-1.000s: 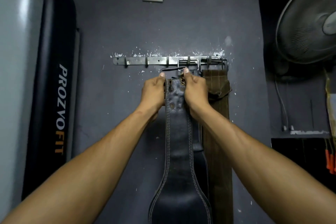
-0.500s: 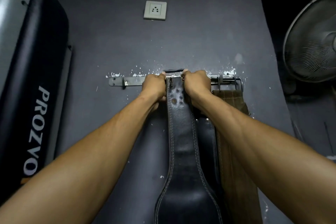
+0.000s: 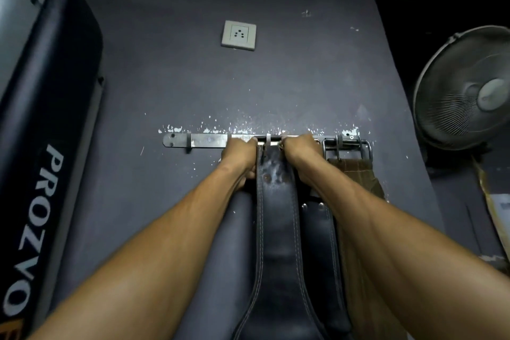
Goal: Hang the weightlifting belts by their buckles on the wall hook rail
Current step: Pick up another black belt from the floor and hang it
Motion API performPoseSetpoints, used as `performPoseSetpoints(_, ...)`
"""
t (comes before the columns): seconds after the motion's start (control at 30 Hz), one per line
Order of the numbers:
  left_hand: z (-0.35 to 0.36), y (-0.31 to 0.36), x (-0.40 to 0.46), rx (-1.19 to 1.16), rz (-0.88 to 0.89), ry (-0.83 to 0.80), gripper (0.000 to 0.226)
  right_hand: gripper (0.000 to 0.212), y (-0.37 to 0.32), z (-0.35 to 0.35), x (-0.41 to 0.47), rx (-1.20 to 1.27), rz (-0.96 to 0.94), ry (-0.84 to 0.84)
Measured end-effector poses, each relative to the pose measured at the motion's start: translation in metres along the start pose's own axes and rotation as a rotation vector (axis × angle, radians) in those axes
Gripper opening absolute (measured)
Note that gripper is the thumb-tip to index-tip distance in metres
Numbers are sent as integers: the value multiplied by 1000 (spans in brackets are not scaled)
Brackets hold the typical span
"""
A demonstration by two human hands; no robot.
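A steel hook rail (image 3: pixel 209 141) runs across the dark wall. Both hands hold the top of a black leather belt (image 3: pixel 278 218) up against the rail: my left hand (image 3: pixel 240 154) grips its left edge and my right hand (image 3: pixel 299 150) grips its right edge. The belt's metal buckle (image 3: pixel 269 141) sits at a hook between my thumbs, and the strap hangs straight down. A second black belt (image 3: pixel 320 226) hangs behind it, partly hidden. At the rail's right end a brown belt (image 3: pixel 356 171) hangs by its buckle (image 3: pixel 347 146).
A black and grey padded machine panel (image 3: pixel 41 146) marked PROZVO stands at the left. A wall socket (image 3: pixel 238 35) sits above the rail. A fan (image 3: pixel 466 91) is mounted at the right, with papers below it. The rail's left hooks are bare.
Both hands have lifted the black belt's buckle from below the rail up onto it. The view has tilted so the rail sits lower in frame.
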State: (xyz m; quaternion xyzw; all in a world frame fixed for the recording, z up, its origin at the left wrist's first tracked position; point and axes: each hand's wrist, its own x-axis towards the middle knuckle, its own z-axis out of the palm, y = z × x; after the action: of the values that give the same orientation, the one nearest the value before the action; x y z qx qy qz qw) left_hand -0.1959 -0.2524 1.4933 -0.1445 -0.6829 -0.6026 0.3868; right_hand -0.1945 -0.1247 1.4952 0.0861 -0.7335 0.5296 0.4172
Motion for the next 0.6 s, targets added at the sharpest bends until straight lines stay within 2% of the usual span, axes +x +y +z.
performPoseSetpoints(0.1,-4,-27,-22,-129,9,-72,36,55,14,3,-14,-58,-37,32)
performPoseSetpoints(0.17,-12,-43,-42,-203,-2,-171,43,58,24,4,-28,21,-59,20)
performPoseSetpoints(0.27,-22,-67,-68,-250,-25,-311,44,49,40,2,-53,231,-99,-115)
performPoseSetpoints(0.4,-27,-83,-90,-256,-2,-364,38,24,52,-3,-66,313,-214,-200)
performPoseSetpoints(0.5,-30,-78,-95,-269,2,-335,33,20,50,-6,-68,380,-221,-223)
performPoseSetpoints(0.6,-33,-89,-112,-175,-3,-394,22,23,64,-9,-77,390,-204,-280)
